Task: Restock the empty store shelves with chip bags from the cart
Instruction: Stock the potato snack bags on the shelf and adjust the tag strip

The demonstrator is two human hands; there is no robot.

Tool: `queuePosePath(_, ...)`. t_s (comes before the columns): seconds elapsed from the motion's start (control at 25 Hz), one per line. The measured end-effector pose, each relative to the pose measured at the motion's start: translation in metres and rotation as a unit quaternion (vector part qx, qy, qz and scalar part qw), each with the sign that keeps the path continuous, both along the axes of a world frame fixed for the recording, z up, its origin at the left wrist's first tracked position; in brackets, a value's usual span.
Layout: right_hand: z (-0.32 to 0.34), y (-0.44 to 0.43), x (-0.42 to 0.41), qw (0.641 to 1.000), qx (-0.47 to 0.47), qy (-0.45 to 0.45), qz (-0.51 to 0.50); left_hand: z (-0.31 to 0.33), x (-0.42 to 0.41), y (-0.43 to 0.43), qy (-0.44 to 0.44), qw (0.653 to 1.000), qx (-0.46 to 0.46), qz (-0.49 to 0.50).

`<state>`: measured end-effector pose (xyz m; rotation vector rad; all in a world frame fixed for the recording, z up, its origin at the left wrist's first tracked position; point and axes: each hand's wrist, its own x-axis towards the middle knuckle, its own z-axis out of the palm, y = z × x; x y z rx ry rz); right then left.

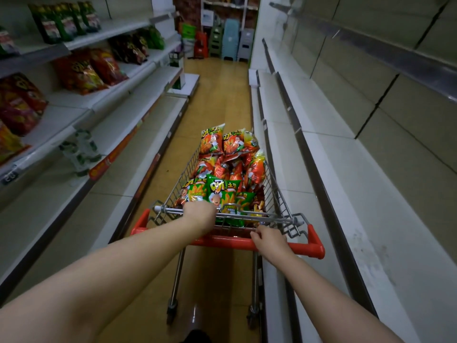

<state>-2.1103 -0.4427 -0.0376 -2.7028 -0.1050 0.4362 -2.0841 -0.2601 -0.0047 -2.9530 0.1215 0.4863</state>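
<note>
A wire cart (270,194) with a red handle (223,240) is seen standing in a narrow aisle, close against the right-hand shelves (358,174), which are bare. The basket is filled with chip bags (230,157), mostly orange-red ones heaped toward the front, with green bags (223,191) lying on top at the near end.

The left hand (199,214) is reached over the basket's near rim and is laid against the bags there, next to an orange bag (191,190) and the nearest green one. Its fingers are hidden behind the back of the hand, so it cannot be told whether anything is pinched; a grip on a bag seems possible.

The right hand (269,240) is set on the handle toward its right end, with the fingers curled together over the bar.

On the left, the upper shelves (103,95) are partly stocked with red and dark green bags, while the lower tiers are bare. Stacked plastic stools (230,38) are seen at the far end of the aisle.
</note>
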Motion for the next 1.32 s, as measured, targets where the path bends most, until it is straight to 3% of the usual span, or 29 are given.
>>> queuePosePath(0.12,0.025,-0.003,0.012,0.994,0.086,-0.057,-0.043,0.03,0.04,-0.018,0.023,0.999,-0.013,0.023)
queuePosePath(0.28,0.055,-0.002,0.057,0.98,0.138,-0.119,-0.081,0.042,0.095,-0.025,-0.041,0.996,-0.067,0.053)
queuePosePath(0.44,0.062,0.0,0.116,0.973,0.168,-0.116,-0.106,0.031,0.143,-0.019,-0.051,0.986,-0.137,0.081)
queuePosePath(0.88,-0.042,0.011,0.287,0.982,0.086,0.001,-0.169,-0.047,0.253,-0.004,-0.025,0.942,-0.301,0.149)
queuePosePath(1.08,-0.084,0.015,0.323,0.983,0.016,0.053,-0.177,-0.09,0.274,-0.003,-0.001,0.92,-0.339,0.195)
queuePosePath(1.32,-0.126,0.015,0.333,0.982,0.03,0.083,-0.168,-0.119,0.28,-0.001,0.019,0.909,-0.367,0.198)
